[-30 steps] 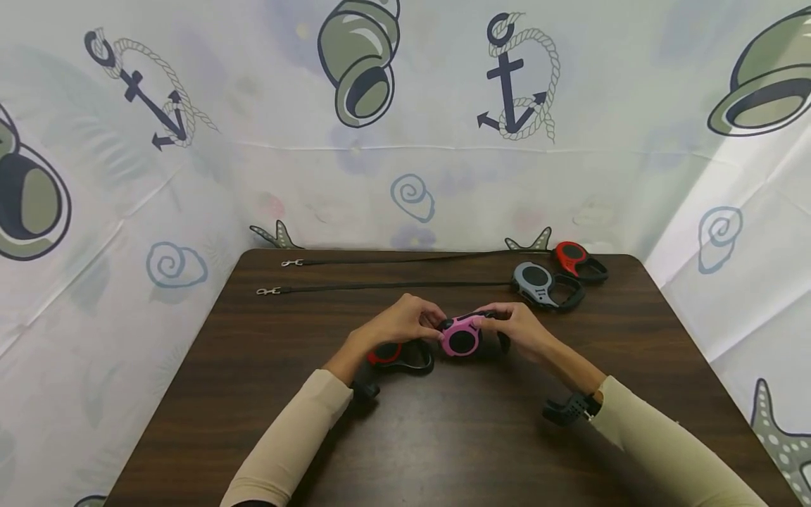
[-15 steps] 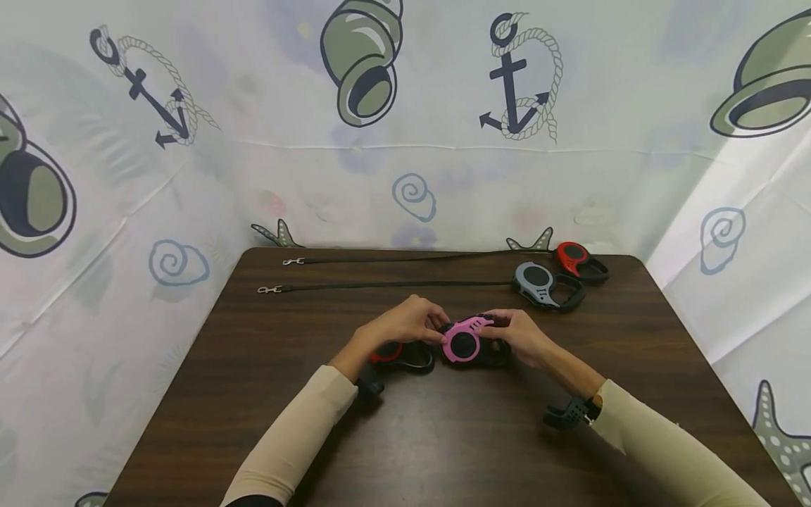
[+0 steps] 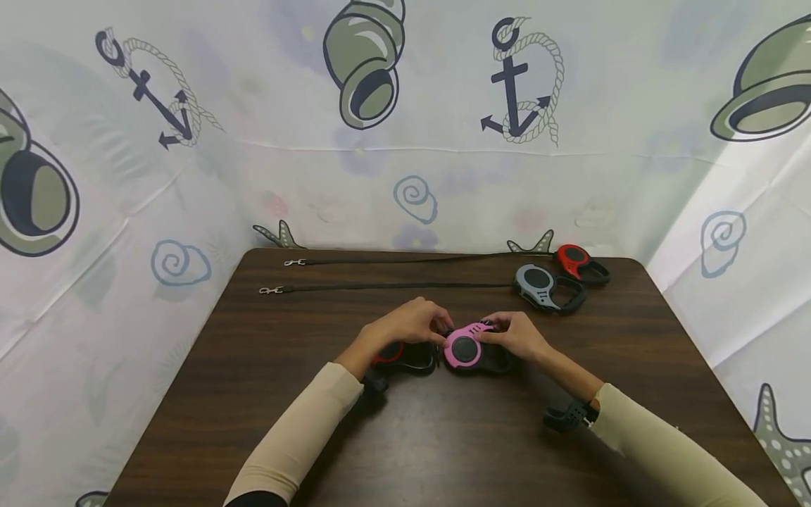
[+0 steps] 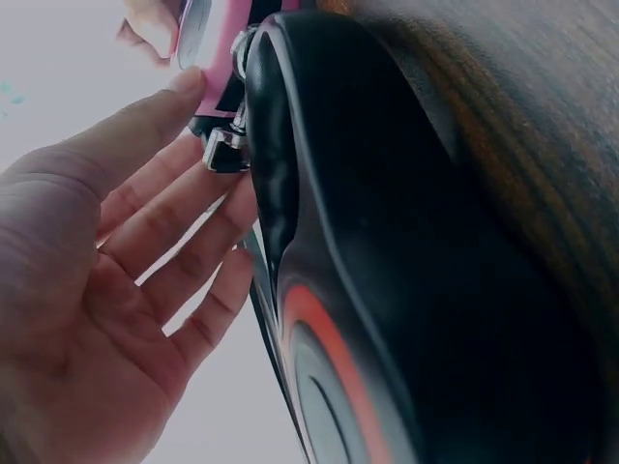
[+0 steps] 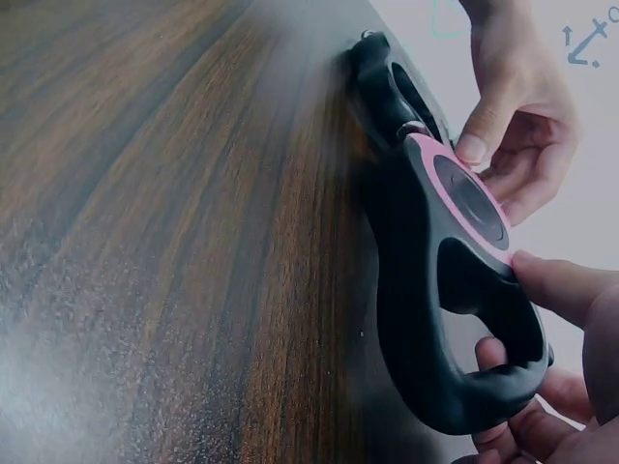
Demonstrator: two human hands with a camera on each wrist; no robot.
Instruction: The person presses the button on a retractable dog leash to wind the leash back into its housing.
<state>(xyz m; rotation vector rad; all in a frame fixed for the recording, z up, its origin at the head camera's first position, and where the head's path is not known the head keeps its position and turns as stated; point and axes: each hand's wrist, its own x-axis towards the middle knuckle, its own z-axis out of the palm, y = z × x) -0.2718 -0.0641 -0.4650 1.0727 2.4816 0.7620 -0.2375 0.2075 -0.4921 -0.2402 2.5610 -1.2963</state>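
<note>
A pink and black retractable dog leash (image 3: pixel 464 350) lies near the middle of the table, held between both hands. My left hand (image 3: pixel 415 324) has its thumb on the pink casing's left edge; its other fingers reach behind, by the metal clip (image 4: pixel 224 152) in the left wrist view. My right hand (image 3: pixel 519 334) grips the opposite side, thumb on the casing and fingers behind the black loop handle (image 5: pixel 464 396) in the right wrist view. Just left of it, a black and red retractable leash (image 3: pixel 412 358) rests partly hidden under the left wrist.
Toward the back right lie a grey retractable leash (image 3: pixel 538 280) and a red one (image 3: pixel 573 258). Their black cords stretch left across the brown table (image 3: pixel 443 436), ending in metal clips (image 3: pixel 272 289). A printed fabric backdrop (image 3: pixel 456 190) rises behind the table.
The pink leash has come down flatter onto the table and slightly nearer the person, its handle now lying to the right. Both hands have moved with it, keeping their hold.
</note>
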